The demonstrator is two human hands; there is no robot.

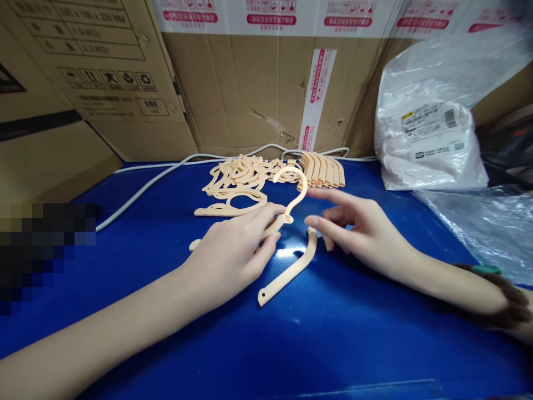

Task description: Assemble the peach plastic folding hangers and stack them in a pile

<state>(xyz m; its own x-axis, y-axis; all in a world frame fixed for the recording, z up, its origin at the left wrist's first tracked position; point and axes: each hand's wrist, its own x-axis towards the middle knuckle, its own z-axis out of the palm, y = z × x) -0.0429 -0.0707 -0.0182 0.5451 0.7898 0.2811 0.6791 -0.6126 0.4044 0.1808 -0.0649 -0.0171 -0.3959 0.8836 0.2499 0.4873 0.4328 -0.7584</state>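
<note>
My left hand (237, 241) grips a cream plastic hanger arm, most of it hidden under the palm. A curved hanger hook (303, 186) rises from the arm's end. Beside the hook is my right hand (353, 222), its index finger stretched out at the hook's outer edge and its thumb apart; whether the fingertip touches the hook I cannot tell. Below, on the blue table (333, 344), lies a loose hanger arm (287, 272) with a small hole at its near end. Its upper end is close to my right thumb.
Behind my hands lie a heap of cream hanger pieces (239, 172), a folded hanger (229, 208) and a neat stack of hanger arms (322, 169). A white cable (154, 180) runs behind them. Cardboard boxes (258, 89) wall the back; a white plastic bag (428, 133) stands right.
</note>
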